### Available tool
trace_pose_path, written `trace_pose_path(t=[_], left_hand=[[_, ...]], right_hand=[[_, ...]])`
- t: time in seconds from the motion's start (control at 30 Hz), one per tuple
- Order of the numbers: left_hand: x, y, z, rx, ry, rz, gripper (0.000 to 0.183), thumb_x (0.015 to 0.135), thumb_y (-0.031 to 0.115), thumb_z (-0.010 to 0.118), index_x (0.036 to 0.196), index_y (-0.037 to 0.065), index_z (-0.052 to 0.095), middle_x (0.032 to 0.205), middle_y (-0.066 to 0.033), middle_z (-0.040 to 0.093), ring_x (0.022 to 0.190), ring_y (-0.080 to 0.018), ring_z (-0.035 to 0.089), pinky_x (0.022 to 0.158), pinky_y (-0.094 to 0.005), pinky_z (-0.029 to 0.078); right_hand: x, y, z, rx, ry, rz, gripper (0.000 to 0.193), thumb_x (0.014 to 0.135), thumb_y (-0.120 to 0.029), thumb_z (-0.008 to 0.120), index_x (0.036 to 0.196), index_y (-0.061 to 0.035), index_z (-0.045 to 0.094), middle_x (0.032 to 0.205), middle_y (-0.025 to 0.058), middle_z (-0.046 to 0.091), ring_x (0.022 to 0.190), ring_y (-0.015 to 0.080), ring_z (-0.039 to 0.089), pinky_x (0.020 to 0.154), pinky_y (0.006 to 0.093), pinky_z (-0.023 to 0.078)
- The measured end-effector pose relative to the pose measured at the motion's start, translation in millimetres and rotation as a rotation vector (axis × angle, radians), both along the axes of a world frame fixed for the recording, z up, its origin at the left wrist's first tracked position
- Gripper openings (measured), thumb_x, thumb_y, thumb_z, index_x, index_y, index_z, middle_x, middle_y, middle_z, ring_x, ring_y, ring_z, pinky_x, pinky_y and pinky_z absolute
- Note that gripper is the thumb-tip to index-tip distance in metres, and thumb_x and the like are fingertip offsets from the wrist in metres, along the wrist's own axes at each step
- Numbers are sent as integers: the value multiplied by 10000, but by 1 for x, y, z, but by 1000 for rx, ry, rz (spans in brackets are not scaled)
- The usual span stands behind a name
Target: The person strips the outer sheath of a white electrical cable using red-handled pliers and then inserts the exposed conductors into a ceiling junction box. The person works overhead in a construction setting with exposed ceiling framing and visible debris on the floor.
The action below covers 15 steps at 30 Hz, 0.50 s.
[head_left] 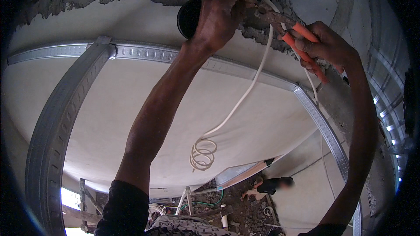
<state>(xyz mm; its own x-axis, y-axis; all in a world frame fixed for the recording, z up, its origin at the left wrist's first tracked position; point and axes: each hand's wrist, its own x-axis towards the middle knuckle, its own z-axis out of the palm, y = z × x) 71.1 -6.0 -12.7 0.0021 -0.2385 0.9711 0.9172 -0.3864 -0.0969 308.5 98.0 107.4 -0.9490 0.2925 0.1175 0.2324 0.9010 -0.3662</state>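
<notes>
Cable (259, 71) already run up, coiled end (204, 153) left loose. Pliers (305, 32) gripped by right hand (326, 46); left hand (221, 15) curled near their tip, whether pinching cannot be told.

Pliers (302, 30): orange grips, dark, worn-looking metal head; raised at upper right, slanted, head toward upper left. Cable (261, 67): white, thin; hangs from the top near pliers' head, curves down-left into loose coils, end free.

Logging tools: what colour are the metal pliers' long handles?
The long plier handles are orange, clearest in the head view.
</notes>
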Motion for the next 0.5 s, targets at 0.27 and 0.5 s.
trace_pose_path(t=[0.27, 0.5], left_hand=[[2, 0, -2, 19, 16, 30, 139, 850, -45, 664, 955, 45, 668, 915, -131, 698, 842, -282, 704, 719, -370, 565], [6, 0, -3, -33, -60, -47, 155, 872, -31, 671, 1004, 50, 684, 929, -118, 697, 827, -237, 701, 712, -342, 562]], right_hand=[[3, 16, -11, -251, 17, 31, 478, 896, -404, 719, 1055, 18, 562, 736, 66, 595, 583, 159, 601, 569, 321, 502], [6, -1, -22, -172, 32, 115, 486, 953, -292, 664, 1238, 64, 497, 748, 128, 643, 674, 213, 673, 665, 374, 563]])
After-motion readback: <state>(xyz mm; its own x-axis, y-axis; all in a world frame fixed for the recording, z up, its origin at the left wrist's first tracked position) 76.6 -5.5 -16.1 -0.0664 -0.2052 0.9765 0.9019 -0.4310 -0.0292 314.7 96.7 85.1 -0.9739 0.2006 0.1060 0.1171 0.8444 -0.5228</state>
